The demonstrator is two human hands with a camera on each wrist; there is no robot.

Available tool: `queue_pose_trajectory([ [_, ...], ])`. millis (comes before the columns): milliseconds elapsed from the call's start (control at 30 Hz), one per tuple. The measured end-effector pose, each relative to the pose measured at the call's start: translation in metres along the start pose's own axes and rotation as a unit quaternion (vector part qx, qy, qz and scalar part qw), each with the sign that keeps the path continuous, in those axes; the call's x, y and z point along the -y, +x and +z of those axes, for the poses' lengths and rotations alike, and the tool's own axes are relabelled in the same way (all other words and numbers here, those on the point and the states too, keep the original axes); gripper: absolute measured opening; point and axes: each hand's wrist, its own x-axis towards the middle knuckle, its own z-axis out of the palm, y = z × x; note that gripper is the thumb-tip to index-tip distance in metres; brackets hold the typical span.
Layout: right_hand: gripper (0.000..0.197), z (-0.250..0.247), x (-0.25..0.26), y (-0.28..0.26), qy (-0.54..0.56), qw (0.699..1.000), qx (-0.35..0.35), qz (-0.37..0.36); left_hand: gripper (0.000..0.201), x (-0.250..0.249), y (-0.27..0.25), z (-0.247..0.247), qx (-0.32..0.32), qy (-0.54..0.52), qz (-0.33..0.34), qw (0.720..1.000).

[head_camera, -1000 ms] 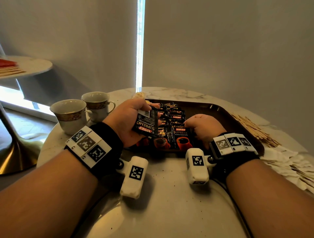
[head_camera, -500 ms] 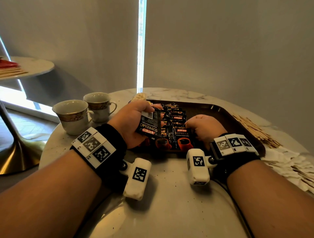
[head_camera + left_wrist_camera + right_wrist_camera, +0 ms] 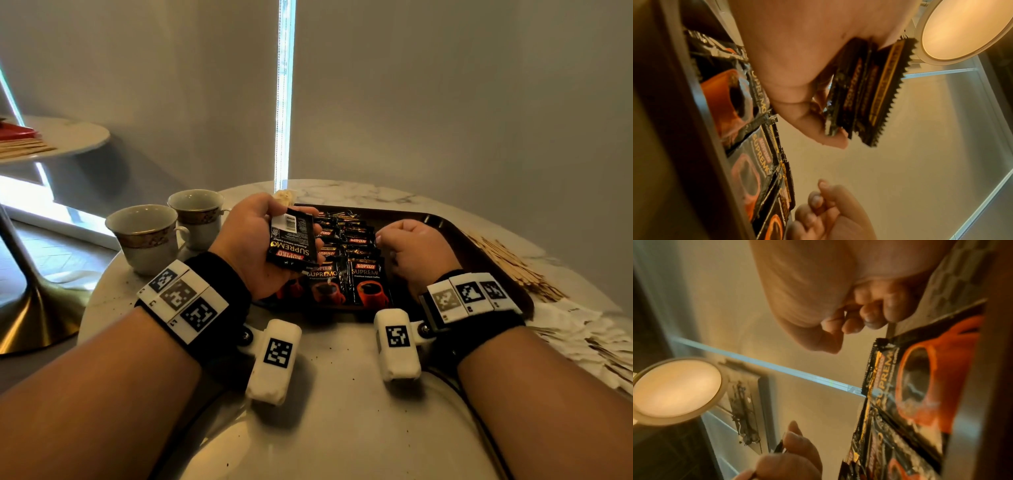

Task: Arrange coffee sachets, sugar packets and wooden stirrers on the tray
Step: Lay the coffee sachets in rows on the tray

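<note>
My left hand (image 3: 255, 236) grips a small stack of black Kopiko coffee sachets (image 3: 292, 240) just above the near left part of the dark brown tray (image 3: 476, 246). The left wrist view shows the held stack (image 3: 865, 91) edge-on between thumb and fingers. Two overlapping rows of coffee sachets (image 3: 356, 270) lie in the tray's left half. My right hand (image 3: 411, 251) hovers over the tray beside them, fingers curled into a loose fist (image 3: 859, 311) with nothing seen in it. Wooden stirrers (image 3: 507, 263) and white sugar packets (image 3: 582, 332) lie on the table right of the tray.
Two gold-banded cups (image 3: 145, 236) (image 3: 198, 214) stand at the left of the round marble table (image 3: 342, 428). A small pale packet (image 3: 284, 197) lies behind my left hand. A second table (image 3: 68, 137) stands far left, a grey wall behind.
My left hand has lifted slightly with the sachet stack and tilted it more face-up. My right hand has come up off the sachets in the tray and curled.
</note>
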Motion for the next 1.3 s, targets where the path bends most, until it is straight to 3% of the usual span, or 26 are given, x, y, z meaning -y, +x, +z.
queue_pose_trajectory([
  [100,0.011,0.006,0.021,-0.014,0.057,0.995,0.065,-0.056,0.042,0.0,0.002,0.0,-0.018,0.023,0.006,1.0],
  [200,0.021,0.012,0.039,-0.032,0.044,0.981,0.158,-0.104,0.038,0.0,0.003,0.0,-0.038,0.048,0.004,0.998],
  [300,0.038,0.019,0.04,-0.037,-0.009,0.972,0.188,-0.141,0.034,-0.001,0.003,0.001,-0.05,0.041,0.0,0.998],
  [400,0.046,0.024,0.038,-0.037,0.005,0.971,0.202,-0.129,0.035,-0.003,0.002,0.001,-0.054,0.031,0.004,0.998],
  [733,0.02,0.025,0.04,-0.04,0.002,0.975,0.138,-0.176,0.039,-0.004,0.0,0.001,-0.044,0.048,-0.001,0.998],
  [833,0.018,0.025,0.041,-0.037,0.056,0.983,0.075,-0.158,0.037,-0.005,-0.001,0.002,-0.028,0.026,-0.008,0.999],
  [967,0.017,0.023,0.033,-0.026,0.019,0.989,-0.039,-0.141,0.027,-0.011,-0.001,-0.001,-0.049,-0.01,0.011,0.999],
  [1100,0.01,0.022,0.026,-0.021,0.003,0.997,-0.02,-0.068,0.027,-0.016,-0.001,-0.007,-0.055,-0.033,0.03,0.997],
  [1300,0.006,0.027,0.025,-0.022,-0.057,0.998,0.03,-0.017,0.027,-0.016,0.001,-0.006,-0.056,-0.036,0.031,0.997],
])
